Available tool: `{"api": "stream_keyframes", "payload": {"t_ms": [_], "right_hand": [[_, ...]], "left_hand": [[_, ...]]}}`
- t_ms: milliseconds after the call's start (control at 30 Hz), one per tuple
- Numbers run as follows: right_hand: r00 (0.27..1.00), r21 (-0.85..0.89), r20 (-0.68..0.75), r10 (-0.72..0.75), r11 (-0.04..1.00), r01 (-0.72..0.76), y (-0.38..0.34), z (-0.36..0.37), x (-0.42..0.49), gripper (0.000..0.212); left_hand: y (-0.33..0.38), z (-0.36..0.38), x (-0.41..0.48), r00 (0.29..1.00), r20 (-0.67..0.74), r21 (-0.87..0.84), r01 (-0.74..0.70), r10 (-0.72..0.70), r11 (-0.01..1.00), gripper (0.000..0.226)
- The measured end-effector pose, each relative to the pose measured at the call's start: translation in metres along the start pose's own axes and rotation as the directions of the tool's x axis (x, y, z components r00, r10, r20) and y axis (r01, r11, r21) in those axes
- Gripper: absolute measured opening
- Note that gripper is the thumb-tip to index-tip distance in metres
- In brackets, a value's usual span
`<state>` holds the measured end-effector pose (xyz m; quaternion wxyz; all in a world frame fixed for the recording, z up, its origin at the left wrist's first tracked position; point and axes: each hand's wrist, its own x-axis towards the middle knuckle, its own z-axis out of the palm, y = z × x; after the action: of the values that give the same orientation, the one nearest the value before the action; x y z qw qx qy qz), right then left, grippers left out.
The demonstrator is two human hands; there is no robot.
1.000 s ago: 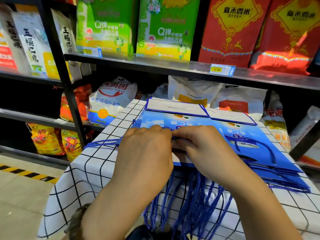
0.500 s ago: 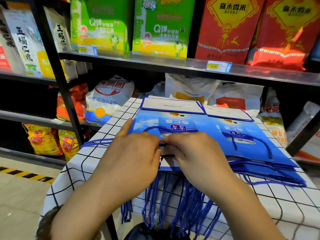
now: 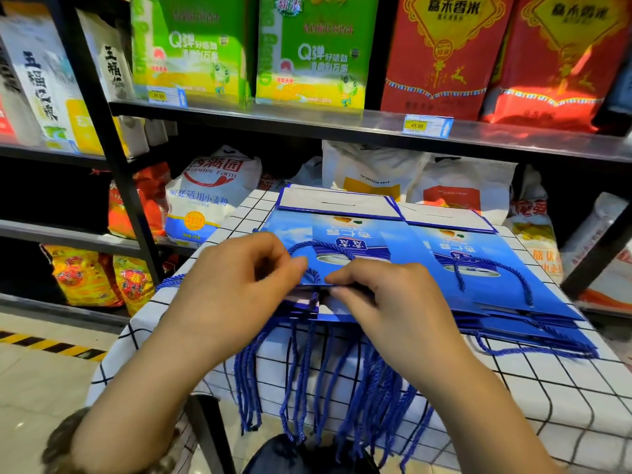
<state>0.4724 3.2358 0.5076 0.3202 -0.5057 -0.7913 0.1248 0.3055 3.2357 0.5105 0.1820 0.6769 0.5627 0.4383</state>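
Left hand (image 3: 236,289) and right hand (image 3: 393,302) both pinch the near edge of the top blue bag (image 3: 342,230), their fingertips almost meeting at its mouth. The bag lies flat on a stack of like bags (image 3: 506,278) on the checked table (image 3: 513,388), in front of the shelves (image 3: 342,126). Since a second ago both hands have drawn back to that edge, uncovering the rope handle (image 3: 328,246) looped on the bag's face. The left forefinger, straight a moment ago, has curled in. The grip now looks set to part the mouth or lift the bag off.
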Motion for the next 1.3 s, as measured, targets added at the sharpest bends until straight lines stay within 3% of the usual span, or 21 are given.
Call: {"api": "stream_keyframes", "payload": {"t_ms": [133,267,367,433,500,567,700,800,867,900,967,1033,1133,1200,1233,1300], "right_hand": [[1.000,-0.007,-0.019,-0.009,1.000,0.009,-0.001,0.002,-0.002,0.009],[1.000,-0.041,-0.007,-0.009,0.999,0.008,-0.002,0.002,-0.004,0.011],[0.999,-0.085,0.049,-0.018,0.996,0.022,-0.006,-0.005,-0.006,0.016],[0.993,-0.175,0.104,-0.052,0.982,0.070,-0.012,-0.010,-0.007,0.028],[0.987,-0.313,0.143,-0.074,0.943,0.116,-0.022,-0.006,-0.005,0.044],[0.982,-0.489,0.144,-0.125,0.853,0.181,-0.026,0.006,0.001,0.047],[0.979,-0.505,0.075,-0.188,0.839,0.200,-0.038,0.003,0.014,0.027],[0.970,-0.541,-0.068,-0.232,0.826,0.159,-0.034,-0.018,0.019,0.028],[0.930,-0.617,-0.233,-0.284,0.782,0.085,-0.041,-0.026,0.029,0.017],[0.911,-0.604,-0.319,-0.261,0.797,0.017,-0.047,-0.029,0.033,0.015],[0.781,-0.531,-0.526,-0.337,0.847,0.007,-0.051,-0.036,0.036,0.020],[0.657,-0.441,-0.660,-0.363,0.896,0.052,-0.054,-0.050,0.035,0.024],[0.546,-0.084,-0.808,-0.221,0.961,0.264,-0.056,-0.064,0.035,0.018],[0.568,0.215,-0.823,-0.031,0.907,0.361,-0.049,-0.063,0.036,0.013],[0.594,0.354,-0.802,0.063,0.851,0.388,-0.043,-0.061,0.036,0.019],[0.675,0.551,-0.708,0.206,0.759,0.347,-0.024,-0.054,0.032,0.032]], "left_hand": [[0.007,0.015,0.014,0.993,0.082,0.035,0.084,-0.087,0.996,0.008],[0.007,0.026,0.022,0.986,0.120,0.035,0.112,-0.116,0.993,0.015],[0.004,0.023,0.027,0.993,0.025,-0.003,0.117,-0.117,0.993,0.022],[0.001,0.020,0.029,0.990,-0.059,-0.039,0.128,-0.130,0.991,0.023],[0.000,0.020,0.028,0.992,-0.042,-0.038,0.115,-0.117,0.993,0.021],[-0.002,0.021,0.026,0.995,-0.041,-0.036,0.088,-0.089,0.995,0.017],[-0.006,0.016,0.018,0.940,-0.333,-0.202,0.003,-0.072,0.979,0.024],[0.005,0.017,0.003,0.857,-0.515,-0.313,-0.205,0.016,0.927,0.015],[0.014,0.022,-0.002,0.846,-0.522,-0.360,-0.330,0.105,0.873,0.017],[0.019,0.025,-0.001,0.883,-0.446,-0.407,-0.348,0.149,0.845,0.020],[0.029,0.033,0.004,0.957,-0.155,-0.489,-0.291,0.247,0.822,0.039],[0.041,0.043,0.009,0.943,0.077,-0.450,-0.257,0.324,0.855,0.070],[0.057,0.050,0.017,0.899,0.063,-0.331,-0.390,0.433,0.859,0.097],[0.058,0.045,0.026,0.885,-0.056,-0.146,-0.465,0.462,0.873,0.089],[0.055,0.040,0.031,0.879,-0.084,-0.038,-0.474,0.470,0.880,0.084],[0.043,0.029,0.040,0.875,0.009,0.128,-0.481,0.484,0.867,0.079]]}}
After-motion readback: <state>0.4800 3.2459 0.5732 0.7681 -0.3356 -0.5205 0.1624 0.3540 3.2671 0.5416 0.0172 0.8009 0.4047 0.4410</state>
